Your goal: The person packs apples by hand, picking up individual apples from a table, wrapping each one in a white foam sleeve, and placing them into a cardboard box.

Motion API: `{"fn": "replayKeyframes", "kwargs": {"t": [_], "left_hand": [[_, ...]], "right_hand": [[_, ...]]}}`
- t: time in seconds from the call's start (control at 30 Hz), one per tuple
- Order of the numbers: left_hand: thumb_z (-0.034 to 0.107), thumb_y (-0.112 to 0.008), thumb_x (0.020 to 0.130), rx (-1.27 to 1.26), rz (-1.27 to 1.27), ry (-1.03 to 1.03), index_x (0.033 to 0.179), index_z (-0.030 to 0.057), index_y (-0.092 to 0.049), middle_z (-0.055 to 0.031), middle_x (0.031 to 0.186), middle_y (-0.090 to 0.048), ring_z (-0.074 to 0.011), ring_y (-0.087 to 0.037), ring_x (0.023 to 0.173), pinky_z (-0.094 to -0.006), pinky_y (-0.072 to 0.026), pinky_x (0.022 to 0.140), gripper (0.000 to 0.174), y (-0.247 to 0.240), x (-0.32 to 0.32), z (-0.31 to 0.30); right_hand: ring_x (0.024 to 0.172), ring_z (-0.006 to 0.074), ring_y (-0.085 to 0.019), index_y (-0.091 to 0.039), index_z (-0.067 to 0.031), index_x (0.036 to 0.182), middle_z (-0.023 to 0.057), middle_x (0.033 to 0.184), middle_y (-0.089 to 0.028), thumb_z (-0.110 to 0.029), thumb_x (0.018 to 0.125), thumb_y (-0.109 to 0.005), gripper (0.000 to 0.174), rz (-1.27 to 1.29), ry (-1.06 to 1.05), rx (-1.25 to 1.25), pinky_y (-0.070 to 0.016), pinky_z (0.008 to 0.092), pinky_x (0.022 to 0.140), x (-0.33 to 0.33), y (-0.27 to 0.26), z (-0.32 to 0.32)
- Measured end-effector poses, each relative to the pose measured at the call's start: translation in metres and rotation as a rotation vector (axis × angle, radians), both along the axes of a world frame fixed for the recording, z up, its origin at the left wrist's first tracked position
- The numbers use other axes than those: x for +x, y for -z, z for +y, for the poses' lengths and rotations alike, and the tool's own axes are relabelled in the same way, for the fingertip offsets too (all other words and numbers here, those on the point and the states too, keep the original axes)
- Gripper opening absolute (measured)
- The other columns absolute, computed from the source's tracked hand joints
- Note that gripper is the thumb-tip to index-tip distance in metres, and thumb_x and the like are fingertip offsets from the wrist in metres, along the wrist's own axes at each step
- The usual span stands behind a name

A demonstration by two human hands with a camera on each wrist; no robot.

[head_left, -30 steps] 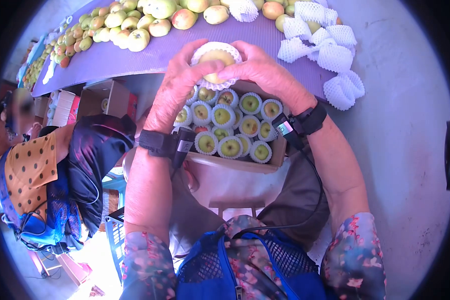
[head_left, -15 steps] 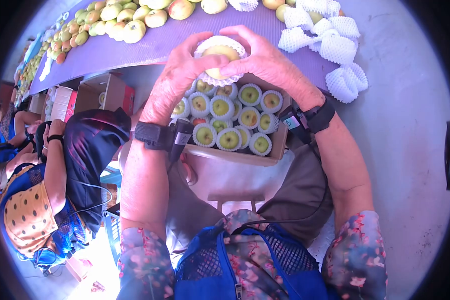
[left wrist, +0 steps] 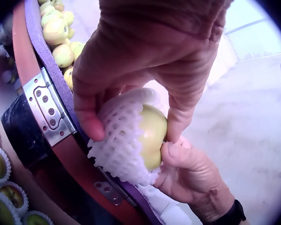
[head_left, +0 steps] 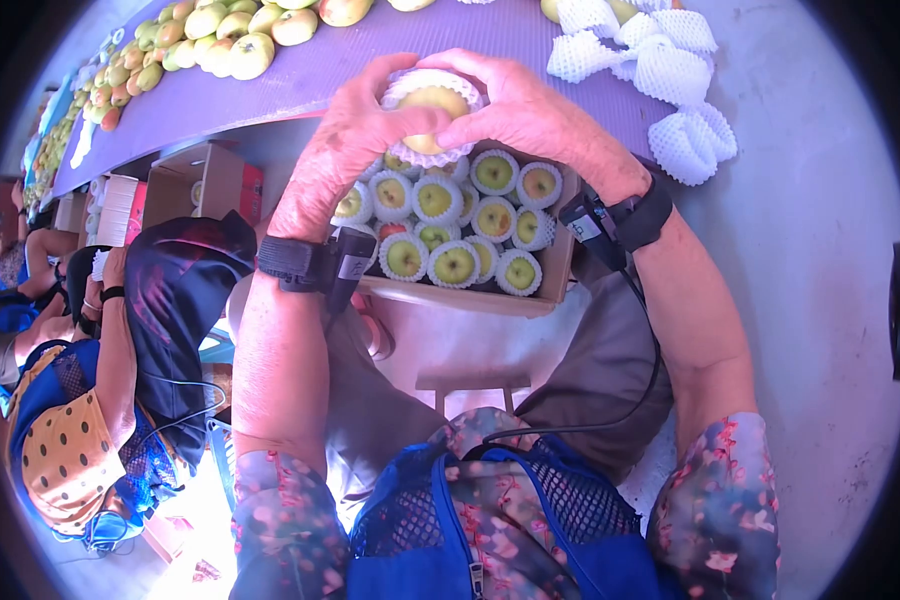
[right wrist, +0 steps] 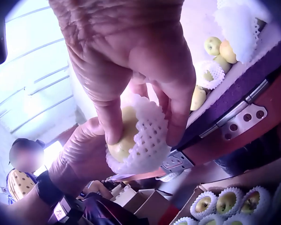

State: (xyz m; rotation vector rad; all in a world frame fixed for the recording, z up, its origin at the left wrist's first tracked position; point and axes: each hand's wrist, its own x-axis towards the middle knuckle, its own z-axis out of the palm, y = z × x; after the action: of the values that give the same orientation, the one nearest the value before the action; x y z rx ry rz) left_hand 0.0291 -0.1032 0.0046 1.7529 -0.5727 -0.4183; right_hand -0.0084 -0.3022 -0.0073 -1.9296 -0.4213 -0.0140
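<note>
Both hands grip one yellow-green apple (head_left: 432,103) wrapped in a white foam net (left wrist: 119,136), held over the near edge of the purple tabletop. My left hand (head_left: 363,120) curls round its left side, fingers over the net and thumb on the bare skin. From the other side my right hand (head_left: 515,112) clasps it, its thumb pressing the fruit's exposed face in the right wrist view. Just below the hands stands a cardboard box (head_left: 470,298) filled with netted apples (head_left: 454,264), the upper ones partly hidden by the hands.
Loose apples (head_left: 252,55) are heaped on the purple table (head_left: 260,105). Empty foam nets (head_left: 672,75) lie at its right end. More cartons (head_left: 192,185) stand at left, near a seated person (head_left: 75,450). Metal hinges (left wrist: 46,105) show on the table's edge.
The hands and netted apple have shifted slightly, still gripping it. The head view has moved, so table and box sit higher in it. The neighbouring person at left has changed posture.
</note>
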Motion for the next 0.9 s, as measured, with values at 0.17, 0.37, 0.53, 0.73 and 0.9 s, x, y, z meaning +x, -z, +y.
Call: {"fn": "replayKeyframes", "kwargs": {"t": [0.17, 0.37, 0.53, 0.73, 0.9], "left_hand": [[0.021, -0.073, 0.075, 0.007, -0.01, 0.023, 0.134, -0.0006, -0.048, -0.0138, 0.121, -0.059, -0.0208, -0.059, 0.108, -0.0311, -0.046, 0.094, 0.068, 0.001, -0.003, 0.001], [0.029, -0.076, 0.076, 0.001, 0.026, 0.011, 0.135, -0.0007, -0.047, -0.0146, 0.124, -0.058, -0.0232, -0.058, 0.11, -0.0322, -0.0448, 0.096, 0.072, 0.0, -0.005, 0.003], [0.045, -0.071, 0.084, -0.02, 0.102, -0.144, 0.134, -0.0017, -0.05, -0.0161, 0.123, -0.058, -0.0243, -0.057, 0.111, -0.0325, -0.0465, 0.092, 0.072, -0.01, -0.013, 0.016], [0.045, -0.062, 0.091, -0.099, 0.058, -0.214, 0.128, -0.0001, -0.057, -0.0149, 0.115, -0.063, -0.0204, -0.062, 0.102, -0.0297, -0.0508, 0.082, 0.059, 0.001, 0.01, 0.02], [0.043, -0.062, 0.092, -0.142, 0.042, -0.216, 0.124, 0.0004, -0.06, -0.0121, 0.107, -0.065, -0.0171, -0.064, 0.096, -0.0276, -0.0515, 0.078, 0.053, 0.002, 0.011, 0.029]], "right_hand": [[0.102, 0.0241, -0.064, -0.056, -0.0013, 0.123, 0.0151, 0.108, -0.067, -0.02, 0.066, -0.082, 0.065, 0.021, -0.004, -0.021, -0.0488, 0.033, 0.092, -0.001, 0.001, -0.002], [0.109, 0.0193, -0.059, -0.051, -0.0017, 0.126, 0.0102, 0.114, -0.062, -0.011, 0.073, -0.077, 0.06, 0.118, -0.025, 0.02, -0.0461, 0.0315, 0.096, -0.009, -0.008, -0.003], [0.111, 0.0165, -0.056, -0.05, -0.0016, 0.127, 0.007, 0.117, -0.06, -0.007, 0.072, -0.076, 0.061, 0.212, -0.09, 0.058, -0.0446, 0.0311, 0.099, -0.01, -0.012, -0.014], [0.109, 0.0146, -0.056, -0.054, -0.0017, 0.124, 0.0048, 0.115, -0.061, -0.008, 0.066, -0.077, 0.063, 0.35, -0.284, -0.041, -0.0446, 0.0296, 0.097, -0.016, -0.02, -0.015], [0.098, 0.0184, -0.061, -0.058, -0.001, 0.119, 0.0078, 0.106, -0.066, -0.016, 0.062, -0.081, 0.063, 0.453, -0.43, -0.205, -0.0476, 0.0303, 0.088, -0.022, 0.014, 0.003]]}}
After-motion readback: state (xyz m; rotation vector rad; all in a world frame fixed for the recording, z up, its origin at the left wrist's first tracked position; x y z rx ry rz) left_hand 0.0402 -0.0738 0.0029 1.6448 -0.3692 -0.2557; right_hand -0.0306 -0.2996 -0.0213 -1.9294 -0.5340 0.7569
